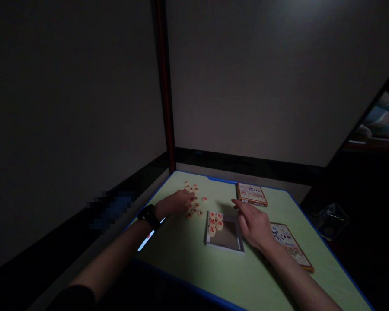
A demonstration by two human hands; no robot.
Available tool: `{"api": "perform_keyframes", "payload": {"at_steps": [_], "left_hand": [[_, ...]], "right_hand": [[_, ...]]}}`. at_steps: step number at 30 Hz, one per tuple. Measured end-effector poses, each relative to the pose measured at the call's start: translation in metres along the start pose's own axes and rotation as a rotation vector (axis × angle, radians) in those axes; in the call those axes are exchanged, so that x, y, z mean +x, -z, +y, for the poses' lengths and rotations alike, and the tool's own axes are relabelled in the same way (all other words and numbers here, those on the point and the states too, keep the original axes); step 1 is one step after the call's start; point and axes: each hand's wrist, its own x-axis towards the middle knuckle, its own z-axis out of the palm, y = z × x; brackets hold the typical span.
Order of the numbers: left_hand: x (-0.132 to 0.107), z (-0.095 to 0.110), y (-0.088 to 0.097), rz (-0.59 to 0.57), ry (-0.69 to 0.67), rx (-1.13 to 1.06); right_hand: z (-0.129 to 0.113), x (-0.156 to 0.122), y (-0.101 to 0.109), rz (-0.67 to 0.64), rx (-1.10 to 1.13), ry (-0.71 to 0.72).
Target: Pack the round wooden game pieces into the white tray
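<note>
Round, pale Chinese chess pieces point(195, 210) with red and dark characters lie loosely heaped on the left part of the table. Over this heap my left hand point(179, 201), with a dark watch on its wrist, has its bent fingers closed at a piece; the fingertips are partly hidden. A shallow, open white box point(225, 249) stands near the middle, several pieces point(219, 224) grouped at its left end and its brown bottom showing on the right. My right hand point(254, 222) hovers by the box's right edge, index finger stretched out, nothing visible in it.
The light green table point(194, 268) has a blue rim. An illustrated flat box point(252, 193) lies at the back, a similar flat one point(291, 246) beside my right forearm. A lit phone screen point(145, 242) shows beneath my left wrist. Walls point(246, 86) stand close behind and left.
</note>
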Motion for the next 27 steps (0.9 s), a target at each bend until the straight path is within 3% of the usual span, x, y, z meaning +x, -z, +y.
{"api": "perform_keyframes", "payload": {"at_steps": [11,20,27], "left_hand": [[0.024,-0.061,0.028,0.058,0.212,-0.003],[0.029,-0.056,0.01,-0.045,0.183,0.048],[0.031,-0.052,0.007,-0.038,0.148,0.054]], "right_hand": [[0.002,0.0,-0.001,0.002,-0.021,0.017],[0.002,0.0,-0.001,-0.022,-0.054,0.019],[0.003,-0.001,-0.002,-0.041,-0.049,0.003]]}}
